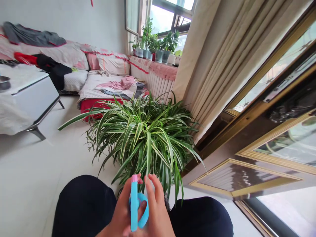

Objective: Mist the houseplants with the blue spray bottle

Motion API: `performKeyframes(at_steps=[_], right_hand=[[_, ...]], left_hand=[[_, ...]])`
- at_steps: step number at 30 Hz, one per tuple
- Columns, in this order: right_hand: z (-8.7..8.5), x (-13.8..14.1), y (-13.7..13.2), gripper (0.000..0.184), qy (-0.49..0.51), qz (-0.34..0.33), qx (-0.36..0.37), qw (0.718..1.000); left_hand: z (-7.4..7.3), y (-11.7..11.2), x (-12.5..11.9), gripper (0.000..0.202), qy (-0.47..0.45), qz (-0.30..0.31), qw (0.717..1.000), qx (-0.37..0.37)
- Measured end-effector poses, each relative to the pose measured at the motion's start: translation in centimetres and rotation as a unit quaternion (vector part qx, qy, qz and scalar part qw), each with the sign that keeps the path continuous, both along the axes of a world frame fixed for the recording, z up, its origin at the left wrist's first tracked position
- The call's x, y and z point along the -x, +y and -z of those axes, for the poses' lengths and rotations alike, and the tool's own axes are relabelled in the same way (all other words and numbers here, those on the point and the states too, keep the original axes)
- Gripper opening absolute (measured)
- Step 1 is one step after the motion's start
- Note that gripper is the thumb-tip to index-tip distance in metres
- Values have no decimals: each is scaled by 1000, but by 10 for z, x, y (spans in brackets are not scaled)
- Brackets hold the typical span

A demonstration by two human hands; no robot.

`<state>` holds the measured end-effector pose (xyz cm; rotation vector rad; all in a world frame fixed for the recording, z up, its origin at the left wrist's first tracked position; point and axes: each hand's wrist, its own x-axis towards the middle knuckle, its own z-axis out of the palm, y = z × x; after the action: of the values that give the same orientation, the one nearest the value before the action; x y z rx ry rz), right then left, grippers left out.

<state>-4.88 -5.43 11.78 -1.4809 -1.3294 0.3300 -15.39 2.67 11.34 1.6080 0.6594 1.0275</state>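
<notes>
Both my hands meet at the bottom centre, between my knees in dark trousers (84, 204). My left hand (120, 214) and my right hand (156, 210) are both wrapped round a pair of blue scissors (134, 204) with a pink tip, held upright with the blades closed. My right fingers reach up beside the blue ring handle. Just beyond the scissors stands a large spider plant (143, 135) with long green-and-white striped leaves; its lowest leaves hang close to my fingertips.
Beige curtains (222, 59) and a gold-framed glass door (271, 131) fill the right side. A white radiator (158, 82) with potted plants (158, 46) on the sill stands behind. A sofa (106, 85) with clothes and a white table (27, 98) lie left, on pale floor tiles.
</notes>
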Motion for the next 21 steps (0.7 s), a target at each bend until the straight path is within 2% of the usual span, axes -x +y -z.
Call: performKeyframes(at_steps=[2, 3, 4, 5, 6, 9, 10, 11, 13, 15, 18, 21], right_hand=[[26, -13, -8, 104, 142, -57, 33, 988], [39, -17, -12, 94, 228, -69, 52, 970], [51, -20, -15, 80, 325, -48, 65, 942], [62, -21, -17, 72, 417, -31, 72, 906], [70, -20, -19, 69, 509, -29, 79, 857], [83, -15, -22, 76, 701, -82, 71, 705], [84, -14, -22, 77, 732, -93, 51, 673], [85, -14, -23, 73, 747, -86, 25, 659], [85, -15, -25, 59, 746, -31, -38, 664], [88, -18, -29, 48, 724, 25, -79, 684], [91, -20, -34, 47, 700, 46, -68, 709], [86, -21, -36, 50, 687, 46, -40, 724]], left_hand=[[1, 1, 3, 46, -2, -20, 999, -51], [-1, 3, 5, 46, -6, -34, 996, -78], [-4, 6, 6, 46, -13, -40, 994, -97], [-9, 8, 5, 46, -20, -34, 993, -111], [-14, 9, 2, 48, -26, -17, 992, -122], [-29, 5, -18, 53, -40, 72, 986, -142], [-33, 0, -28, 55, -34, 97, 984, -143], [-35, -5, -37, 56, -21, 117, 983, -140], [-36, -17, -54, 55, 17, 150, 980, -133], [-31, -29, -66, 54, 55, 170, 976, -124], [-16, -43, -73, 65, 106, 165, 974, -114], [-3, -50, -70, 84, 121, 144, 973, -135]])
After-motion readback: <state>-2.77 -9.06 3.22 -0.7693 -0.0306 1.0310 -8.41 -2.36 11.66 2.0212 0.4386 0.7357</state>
